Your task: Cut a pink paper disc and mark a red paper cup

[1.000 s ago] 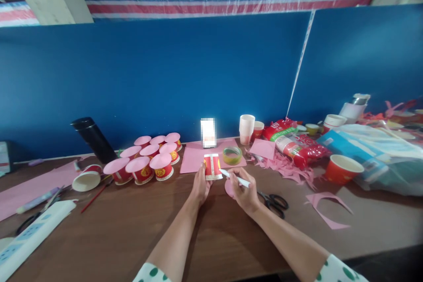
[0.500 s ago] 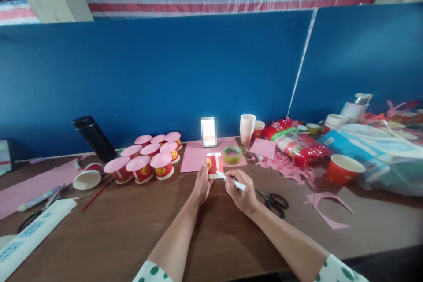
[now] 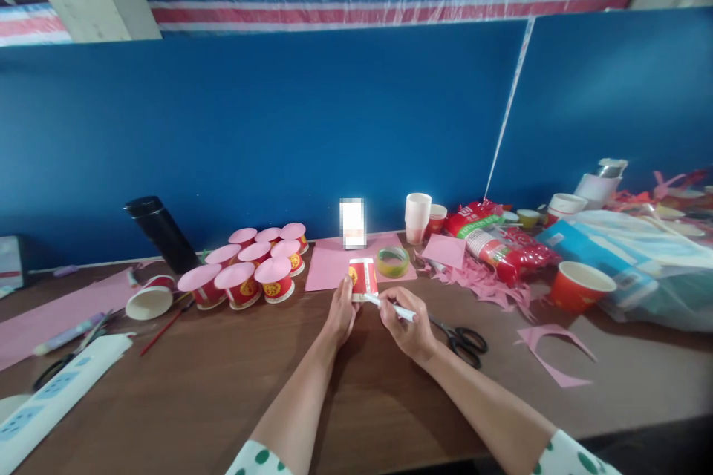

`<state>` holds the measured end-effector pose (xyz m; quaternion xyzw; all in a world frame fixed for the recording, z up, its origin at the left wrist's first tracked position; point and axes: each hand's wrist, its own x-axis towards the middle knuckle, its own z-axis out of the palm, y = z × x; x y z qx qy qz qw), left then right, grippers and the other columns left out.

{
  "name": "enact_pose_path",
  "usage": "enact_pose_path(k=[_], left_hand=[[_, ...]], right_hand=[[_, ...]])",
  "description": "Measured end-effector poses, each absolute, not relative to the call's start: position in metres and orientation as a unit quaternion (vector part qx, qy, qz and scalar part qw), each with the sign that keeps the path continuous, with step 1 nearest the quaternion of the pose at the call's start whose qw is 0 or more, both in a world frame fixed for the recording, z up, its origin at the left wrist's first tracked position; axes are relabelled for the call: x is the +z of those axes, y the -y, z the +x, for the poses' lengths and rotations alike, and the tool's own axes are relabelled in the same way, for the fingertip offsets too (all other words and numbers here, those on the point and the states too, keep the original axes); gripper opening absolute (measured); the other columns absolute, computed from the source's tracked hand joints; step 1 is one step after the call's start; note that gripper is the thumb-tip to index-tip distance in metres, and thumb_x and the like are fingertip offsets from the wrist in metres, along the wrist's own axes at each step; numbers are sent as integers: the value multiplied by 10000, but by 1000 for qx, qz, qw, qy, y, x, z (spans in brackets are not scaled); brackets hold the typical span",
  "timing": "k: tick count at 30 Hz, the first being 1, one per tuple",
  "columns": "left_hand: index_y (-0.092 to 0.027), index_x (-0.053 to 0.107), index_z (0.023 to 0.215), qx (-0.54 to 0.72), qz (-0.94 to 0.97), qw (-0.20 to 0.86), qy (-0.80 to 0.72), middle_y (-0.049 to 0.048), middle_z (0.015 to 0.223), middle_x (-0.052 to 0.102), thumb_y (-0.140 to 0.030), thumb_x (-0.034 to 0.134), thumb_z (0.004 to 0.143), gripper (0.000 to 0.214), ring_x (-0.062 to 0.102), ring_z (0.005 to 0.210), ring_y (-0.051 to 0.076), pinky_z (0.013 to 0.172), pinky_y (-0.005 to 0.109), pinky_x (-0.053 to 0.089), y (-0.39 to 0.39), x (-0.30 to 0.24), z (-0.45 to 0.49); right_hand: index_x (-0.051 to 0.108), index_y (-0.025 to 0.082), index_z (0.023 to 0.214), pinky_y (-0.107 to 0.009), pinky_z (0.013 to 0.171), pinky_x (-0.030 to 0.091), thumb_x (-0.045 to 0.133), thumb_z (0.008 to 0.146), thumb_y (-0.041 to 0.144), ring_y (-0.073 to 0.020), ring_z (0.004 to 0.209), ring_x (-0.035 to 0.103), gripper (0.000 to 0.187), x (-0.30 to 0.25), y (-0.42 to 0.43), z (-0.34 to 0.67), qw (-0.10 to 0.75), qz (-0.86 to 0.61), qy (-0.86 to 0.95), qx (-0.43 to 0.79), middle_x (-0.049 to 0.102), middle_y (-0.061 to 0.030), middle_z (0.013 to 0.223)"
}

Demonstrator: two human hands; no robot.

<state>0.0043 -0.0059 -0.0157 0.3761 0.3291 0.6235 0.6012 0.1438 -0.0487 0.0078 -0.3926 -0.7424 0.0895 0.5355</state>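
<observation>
Left hand (image 3: pixel 341 310): clamped on a red paper cup (image 3: pixel 365 278) at centre, toward the near edge of a pink sheet (image 3: pixel 324 267).
Right hand (image 3: pixel 409 320): apart from the left, gripping a white pen (image 3: pixel 401 311), tip at the cup's near end.
Lidded cups (image 3: pixel 245 294): left, pink discs (image 3: pixel 199 277) hiding any contents.
White cups (image 3: pixel 417 220): far, stacked.
Worktop (image 3: pixel 194 401): brown surface between power strip (image 3: pixel 61 391) and left forearm (image 3: pixel 301 393); near edge visible right.
</observation>
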Motion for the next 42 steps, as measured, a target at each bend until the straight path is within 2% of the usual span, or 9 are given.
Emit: enact_pose_path(k=[2, 8, 13, 27, 38, 42], left_hand=[[-175, 547, 839, 623, 373, 603, -331, 51, 736, 605, -513, 504, 763, 350, 590, 752, 189, 714, 314, 451, 5, -17, 4], [-179, 566, 874, 623, 360, 606, -340, 102, 852, 630, -516, 527, 742, 364, 586, 852, 222, 753, 328, 452, 5, -18, 3], [-193, 573, 903, 624, 375, 600, -330, 106, 929, 632, -489, 514, 765, 333, 582, 896, 227, 779, 328, 445, 7, -15, 4], [-217, 590, 882, 608, 395, 588, -360, 77, 832, 639, -475, 531, 758, 292, 576, 726, 190, 677, 291, 411, 7, -20, 3], [-216, 593, 940, 611, 392, 583, -365, 78, 849, 645, -465, 539, 756, 314, 579, 754, 199, 674, 287, 416, 5, -22, 3], [-218, 597, 937, 612, 387, 582, -371, 88, 878, 649, -464, 543, 755, 311, 588, 790, 208, 692, 297, 418, 4, -22, 3]], right_hand=[[553, 187, 770, -260, 642, 428, 445, 850, 231, -158, 655, 545, 141, 8, 49, 144, 539, -395, 739, 87, 574, -26, 681], [547, 180, 792, -273, 639, 434, 429, 860, 224, -160, 644, 538, 143, 11, 49, 145, 584, -415, 693, 88, 577, -41, 705], [558, 178, 802, -271, 644, 433, 445, 852, 219, -158, 653, 547, 130, 11, 50, 145, 567, -406, 712, 85, 578, -34, 706], [560, 180, 815, -279, 680, 437, 445, 846, 214, -167, 692, 557, 124, 5, 48, 144, 546, -400, 733, 72, 594, -42, 729], [540, 185, 768, -280, 643, 416, 431, 856, 218, -163, 649, 527, 144, 6, 49, 144, 530, -398, 746, 67, 560, -29, 669], [551, 182, 780, -282, 645, 424, 433, 855, 218, -162, 645, 535, 144, 8, 49, 144, 553, -411, 722, 61, 565, -32, 678]])
